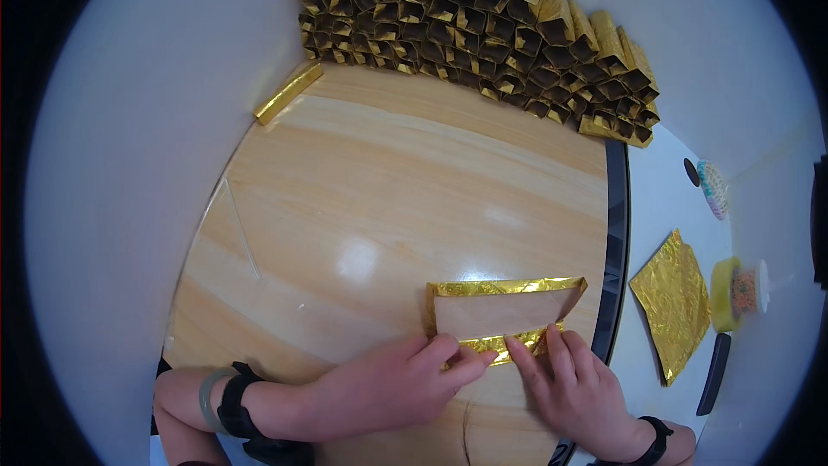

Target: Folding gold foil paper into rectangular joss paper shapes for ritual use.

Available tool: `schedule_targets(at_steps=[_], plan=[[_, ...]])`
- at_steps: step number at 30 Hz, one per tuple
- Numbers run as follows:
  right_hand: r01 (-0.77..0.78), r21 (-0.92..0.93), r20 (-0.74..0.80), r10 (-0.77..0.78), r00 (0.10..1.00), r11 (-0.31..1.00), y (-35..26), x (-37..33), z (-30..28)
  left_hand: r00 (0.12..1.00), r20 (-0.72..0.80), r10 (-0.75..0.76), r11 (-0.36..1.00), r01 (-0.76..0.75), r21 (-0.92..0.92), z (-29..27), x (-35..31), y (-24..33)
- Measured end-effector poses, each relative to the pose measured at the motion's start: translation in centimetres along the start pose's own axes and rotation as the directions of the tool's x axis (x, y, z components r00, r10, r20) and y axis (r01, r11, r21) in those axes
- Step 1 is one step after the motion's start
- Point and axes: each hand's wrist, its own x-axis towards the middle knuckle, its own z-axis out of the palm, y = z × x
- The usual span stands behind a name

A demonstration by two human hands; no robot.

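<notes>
A sheet of gold foil paper (496, 312) lies near the front right of the wooden table, its pale inner side facing up. Its far edge and both short ends stand folded up, and the near edge is folded into a gold strip. My left hand (401, 384) pinches this strip near its left part, fingers closed. Close beside it, my right hand (580, 390) grips the strip's right part between thumb and fingers. The fingers hide some of the near fold.
Many folded gold paper tubes (448, 22) are stacked along the far side of the wooden table (362, 181). A single gold piece (289, 93) leans at the far left edge. On the white surface at right lie gold foil sheets (673, 306), a yellow tape roll (724, 293) and a small tub (750, 287).
</notes>
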Motion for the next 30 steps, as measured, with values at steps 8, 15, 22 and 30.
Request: schedule_targets(at_steps=[8, 15, 22, 30], plan=[[0.095, -0.082, 0.048, -0.091, 0.995, 0.992, 0.0, -0.1, -0.5, 0.997, 0.026, 0.067, 0.997, -0.068, 0.033, -0.7, -0.1, -0.2], [0.122, -0.06, 0.044, -0.119, 0.992, 0.991, 0.7, -0.4, -0.3, 0.994, -0.085, 0.073, 0.996, -0.076, -0.039, -0.5, -0.8, -1.1], [0.121, -0.207, 0.083, -0.105, 0.991, 0.971, -1.1, -0.2, -1.3, 0.991, -0.085, 0.103, 0.987, -0.113, -0.117, -0.9, -0.7, -1.2], [0.096, -0.051, -0.025, -0.097, 0.995, 0.994, -0.4, -0.9, 0.0, 0.995, -0.074, 0.067, 0.989, -0.076, -0.128, -1.1, -1.7, -1.2]])
